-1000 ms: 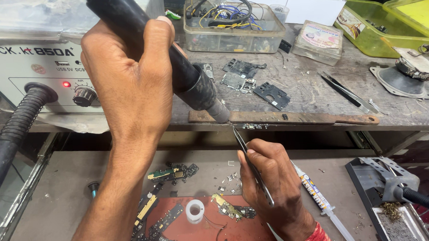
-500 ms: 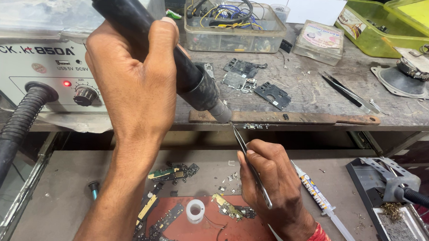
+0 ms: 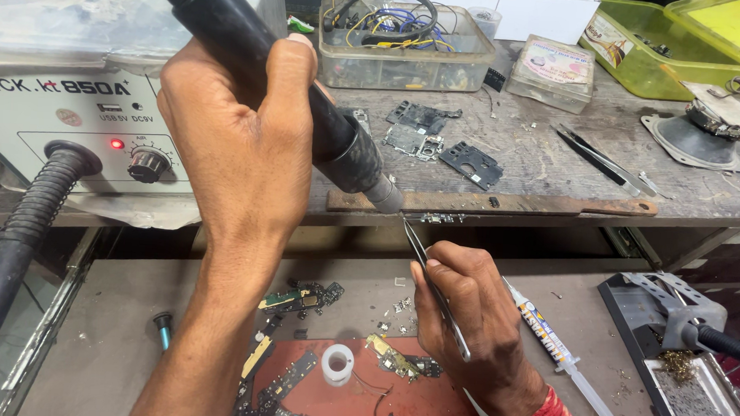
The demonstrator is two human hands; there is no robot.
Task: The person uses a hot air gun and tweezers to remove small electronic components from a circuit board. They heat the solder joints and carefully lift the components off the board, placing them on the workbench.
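Small circuit strip, head view: it lies on the bench edge at 12 o'clock from the right hand. Judged light, thin and fragile, best taken by its ends. Right hand pinches tweezers, tips at the strip. Left hand is wrapped around the hot-air wand, nozzle just beside the strip at 10 o'clock. Open bench at 3 o'clock; a syringe lies near.

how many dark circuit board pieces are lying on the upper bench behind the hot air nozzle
3. One board piece lies farthest back, a second sits just in front of it, and a third lies to their right. Others may be hidden behind the left hand.
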